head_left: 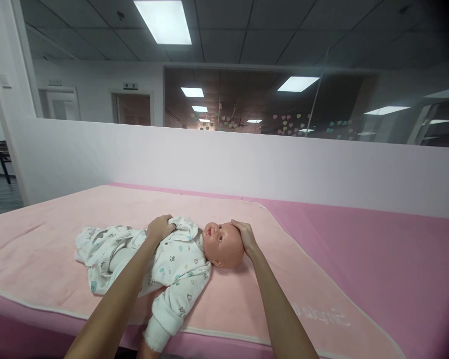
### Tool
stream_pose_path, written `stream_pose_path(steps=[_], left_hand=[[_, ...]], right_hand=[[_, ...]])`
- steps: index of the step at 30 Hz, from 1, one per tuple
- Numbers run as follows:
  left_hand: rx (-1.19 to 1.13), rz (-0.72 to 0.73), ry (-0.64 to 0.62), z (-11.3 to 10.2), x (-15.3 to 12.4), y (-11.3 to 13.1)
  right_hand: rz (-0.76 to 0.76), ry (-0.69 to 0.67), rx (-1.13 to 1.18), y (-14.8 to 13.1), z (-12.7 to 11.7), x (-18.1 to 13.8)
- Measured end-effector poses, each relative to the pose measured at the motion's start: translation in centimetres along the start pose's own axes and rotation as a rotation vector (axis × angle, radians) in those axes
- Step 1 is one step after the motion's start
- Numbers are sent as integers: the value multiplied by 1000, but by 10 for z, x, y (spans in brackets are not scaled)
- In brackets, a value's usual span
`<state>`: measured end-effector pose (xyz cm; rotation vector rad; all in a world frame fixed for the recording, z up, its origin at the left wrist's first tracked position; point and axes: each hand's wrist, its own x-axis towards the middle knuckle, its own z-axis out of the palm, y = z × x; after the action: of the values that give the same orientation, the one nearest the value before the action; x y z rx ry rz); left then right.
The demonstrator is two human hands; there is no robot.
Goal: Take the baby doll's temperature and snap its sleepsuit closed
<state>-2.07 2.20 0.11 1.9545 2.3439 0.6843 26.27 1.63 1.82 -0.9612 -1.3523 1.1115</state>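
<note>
A baby doll [224, 247] lies on its back, head to the right and legs to the left. It wears a white long-sleeved top [179, 259] and white trousers [114, 249], both with small coloured prints. My left hand [160, 228] reaches across the doll's body, its fingers closed on the top at the far side of the torso. Against the crown of the doll's head rests my right hand [245, 237], open and slightly cupped, with the fingers along the far side. The doll's near arm hangs toward the front edge, where its hand is partly cut off.
The doll lies on a peach blanket [254, 299] with pale trim, spread over a pink padded surface [340, 244]. Behind it stands a low white wall [247, 164] with a glass window [247, 99] above. A dark table [0, 154] shows at far left.
</note>
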Motion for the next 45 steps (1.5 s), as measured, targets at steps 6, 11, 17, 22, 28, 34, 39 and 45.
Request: stream_pose_path(steps=[6,11,17,22,28,34,39,45], left_hand=[[2,3,8,1,0,0],[1,-2,6,1,0,-1],[1,-10,-2,1,1,0],[5,-5,-4,1,1,-1],[9,-10,-2,1,1,-1],[8,-5,3,2,1,-1],[11,-4,5,2,2,-1],[9,-5,10,2,2,-1]], right_hand=[[-71,66,-58,1,1,-1],[-189,194,-91,-6,-2,-5],[-176,-54,-112,-21,8,-13],[-115,-114,-87,-23,11,-15],[-94,-126,-102,-17,7,-10],[-170,51,-243,-6,6,-2],[-216,98,-257,1,6,2],[-82,-95,-216,-9,5,-4]])
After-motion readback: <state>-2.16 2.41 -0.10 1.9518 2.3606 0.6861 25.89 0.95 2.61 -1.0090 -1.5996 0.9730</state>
